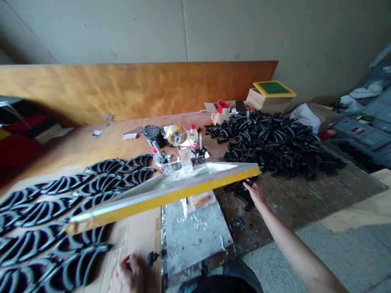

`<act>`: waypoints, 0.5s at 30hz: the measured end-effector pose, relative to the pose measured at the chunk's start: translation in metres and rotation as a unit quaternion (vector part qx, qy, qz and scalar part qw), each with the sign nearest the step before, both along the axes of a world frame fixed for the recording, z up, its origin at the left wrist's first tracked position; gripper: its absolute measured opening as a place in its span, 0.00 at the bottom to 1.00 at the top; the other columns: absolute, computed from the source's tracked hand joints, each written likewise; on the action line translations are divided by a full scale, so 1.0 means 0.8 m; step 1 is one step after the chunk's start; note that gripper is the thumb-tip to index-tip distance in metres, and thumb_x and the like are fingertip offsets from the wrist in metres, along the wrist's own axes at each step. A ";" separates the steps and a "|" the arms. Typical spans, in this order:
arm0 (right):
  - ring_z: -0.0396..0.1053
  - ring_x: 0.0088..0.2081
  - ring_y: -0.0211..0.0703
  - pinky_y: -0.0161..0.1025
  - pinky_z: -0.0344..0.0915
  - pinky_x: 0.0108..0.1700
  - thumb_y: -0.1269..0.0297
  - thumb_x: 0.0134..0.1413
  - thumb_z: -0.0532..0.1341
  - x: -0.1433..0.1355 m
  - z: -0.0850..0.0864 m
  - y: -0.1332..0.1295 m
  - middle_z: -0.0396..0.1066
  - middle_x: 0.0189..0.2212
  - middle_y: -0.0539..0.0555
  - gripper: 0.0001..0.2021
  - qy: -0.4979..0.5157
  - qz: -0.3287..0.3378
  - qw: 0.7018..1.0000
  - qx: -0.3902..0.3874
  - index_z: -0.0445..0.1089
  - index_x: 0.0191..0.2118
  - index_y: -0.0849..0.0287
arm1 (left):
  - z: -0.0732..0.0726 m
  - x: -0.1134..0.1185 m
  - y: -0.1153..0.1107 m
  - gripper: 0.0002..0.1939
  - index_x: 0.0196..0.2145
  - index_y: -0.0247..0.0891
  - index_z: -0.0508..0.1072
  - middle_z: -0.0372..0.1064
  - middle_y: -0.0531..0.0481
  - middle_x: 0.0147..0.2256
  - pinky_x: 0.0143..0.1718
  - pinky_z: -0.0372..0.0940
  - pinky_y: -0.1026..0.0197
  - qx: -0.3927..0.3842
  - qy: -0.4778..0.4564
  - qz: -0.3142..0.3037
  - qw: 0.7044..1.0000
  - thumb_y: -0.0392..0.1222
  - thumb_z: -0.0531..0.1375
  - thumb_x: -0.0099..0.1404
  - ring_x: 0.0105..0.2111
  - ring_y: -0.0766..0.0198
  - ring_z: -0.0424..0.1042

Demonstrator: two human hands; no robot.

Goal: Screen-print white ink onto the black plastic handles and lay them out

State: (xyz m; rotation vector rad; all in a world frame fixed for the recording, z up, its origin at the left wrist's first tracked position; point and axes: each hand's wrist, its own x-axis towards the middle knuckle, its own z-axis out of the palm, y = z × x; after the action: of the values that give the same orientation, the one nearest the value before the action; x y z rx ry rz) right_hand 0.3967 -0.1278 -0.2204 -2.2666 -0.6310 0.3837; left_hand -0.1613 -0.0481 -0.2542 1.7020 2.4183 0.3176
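My right hand (255,194) reaches under the right end of a screen-printing frame (171,194), its fingers closed on a black curved plastic handle (243,196) at the near edge of a loose heap. Part of its grip is in shadow. Low in the view, my left hand (127,276) rests over the cardboard with curled fingers and nothing visible in them. The yellow-edged frame sits raised and tilted in a clamp stand above a grey metal base plate (195,238). An orange-brown piece (200,201) lies on the plate under the frame.
Rows of black curved handles (45,207) cover the cardboard (134,230) on the left. A large heap of them (269,142) lies right. Behind the frame stand a bottle with a red cap (193,137), a tape roll (176,135) and a black tub (152,133). A knob (152,258) juts left from the base.
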 end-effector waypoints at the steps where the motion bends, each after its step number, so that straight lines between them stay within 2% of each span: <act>1: 0.72 0.48 0.52 0.45 0.68 0.48 0.47 0.50 0.58 -0.005 0.003 -0.004 0.76 0.43 0.58 0.22 -0.001 -0.005 1.000 0.015 0.73 0.46 0.55 | 0.002 0.000 0.000 0.26 0.38 0.40 0.73 0.74 0.39 0.34 0.37 0.68 0.46 -0.025 0.004 0.006 1.000 0.58 0.43 0.66 0.37 0.44 0.74; 5: 0.74 0.36 0.50 0.45 0.72 0.38 0.46 0.41 0.64 -0.024 0.026 -0.012 0.75 0.34 0.58 0.22 0.019 -0.024 0.998 0.056 0.72 0.37 0.59 | 0.006 -0.002 -0.002 0.27 0.44 0.39 0.72 0.73 0.38 0.43 0.43 0.65 0.47 -0.073 -0.027 0.000 0.997 0.57 0.40 0.68 0.44 0.45 0.73; 8: 0.73 0.26 0.43 0.41 0.72 0.28 0.46 0.35 0.69 -0.050 0.057 -0.002 0.73 0.31 0.51 0.29 0.098 -0.011 0.979 0.180 0.66 0.42 0.58 | 0.006 -0.003 -0.005 0.25 0.44 0.39 0.72 0.73 0.38 0.45 0.45 0.64 0.48 -0.064 -0.057 0.003 0.996 0.56 0.42 0.68 0.46 0.45 0.71; 10: 0.73 0.24 0.41 0.39 0.72 0.26 0.47 0.33 0.72 -0.077 0.078 0.016 0.72 0.30 0.49 0.30 0.180 0.030 0.953 0.240 0.65 0.42 0.57 | 0.007 -0.001 -0.006 0.25 0.44 0.38 0.72 0.73 0.37 0.45 0.45 0.63 0.49 -0.054 -0.069 0.012 0.996 0.55 0.42 0.68 0.47 0.46 0.71; 11: 0.73 0.24 0.40 0.39 0.73 0.26 0.48 0.32 0.72 -0.094 0.086 0.028 0.71 0.29 0.48 0.29 0.221 0.061 0.942 0.245 0.65 0.39 0.58 | 0.007 0.001 -0.007 0.25 0.44 0.38 0.72 0.73 0.37 0.44 0.45 0.63 0.49 -0.049 -0.074 0.018 0.996 0.55 0.43 0.69 0.47 0.46 0.71; 13: 0.72 0.23 0.39 0.37 0.72 0.26 0.48 0.32 0.73 -0.129 0.094 0.055 0.70 0.25 0.48 0.26 0.292 0.128 0.922 0.221 0.66 0.33 0.59 | 0.008 0.004 -0.008 0.24 0.45 0.36 0.72 0.73 0.37 0.44 0.45 0.62 0.50 -0.037 -0.087 0.031 0.995 0.54 0.44 0.69 0.46 0.48 0.71; 15: 0.70 0.21 0.37 0.34 0.69 0.23 0.48 0.32 0.73 -0.162 0.091 0.083 0.69 0.21 0.47 0.24 0.334 0.191 0.906 0.176 0.66 0.31 0.59 | 0.007 0.007 -0.008 0.23 0.45 0.35 0.72 0.73 0.37 0.43 0.46 0.62 0.51 -0.024 -0.108 0.043 0.993 0.53 0.44 0.69 0.46 0.49 0.71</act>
State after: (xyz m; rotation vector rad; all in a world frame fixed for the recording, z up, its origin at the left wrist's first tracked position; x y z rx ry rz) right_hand 0.2674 -0.0611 -0.1477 -1.5152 -0.6984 1.0874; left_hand -0.1560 -0.0547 -0.2488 1.4625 2.3249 0.4278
